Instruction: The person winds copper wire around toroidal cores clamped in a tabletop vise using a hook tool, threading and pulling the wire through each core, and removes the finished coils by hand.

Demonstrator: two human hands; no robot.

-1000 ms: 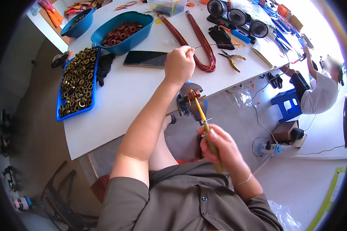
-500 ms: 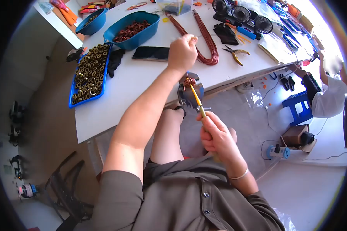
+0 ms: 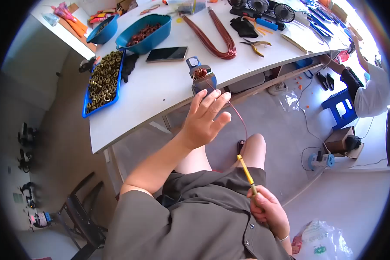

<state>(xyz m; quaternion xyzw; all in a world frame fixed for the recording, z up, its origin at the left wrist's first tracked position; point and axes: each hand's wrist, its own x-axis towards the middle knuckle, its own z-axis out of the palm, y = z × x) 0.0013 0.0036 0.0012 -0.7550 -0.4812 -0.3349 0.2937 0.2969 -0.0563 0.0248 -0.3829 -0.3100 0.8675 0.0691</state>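
My left hand (image 3: pixel 206 117) is just off the table edge with its fingers spread, beside the strand of copper wire (image 3: pixel 240 117). Whether a fingertip touches the wire, I cannot tell. My right hand (image 3: pixel 269 207), low near my lap, grips a hand tool (image 3: pixel 245 171) with a yellow shaft and olive handle. From the tool's tip the wire runs up towards a copper-wound ring coil (image 3: pixel 200 73). That coil sits in a small blue vise (image 3: pixel 210 82) at the table edge, partly hidden behind my left fingers.
On the white table (image 3: pixel 130 117) lie a phone (image 3: pixel 167 54), a bundle of copper wires (image 3: pixel 225 53), pliers (image 3: pixel 258 45), a teal basin (image 3: pixel 160 37) of coils and a blue tray (image 3: pixel 117 97) of brass-coloured rings. Another person (image 3: pixel 370 93) is at the right.
My right hand has pulled the tool down from the coil towards my lap, drawing out wire. My left hand has come down from above the coil and opened.
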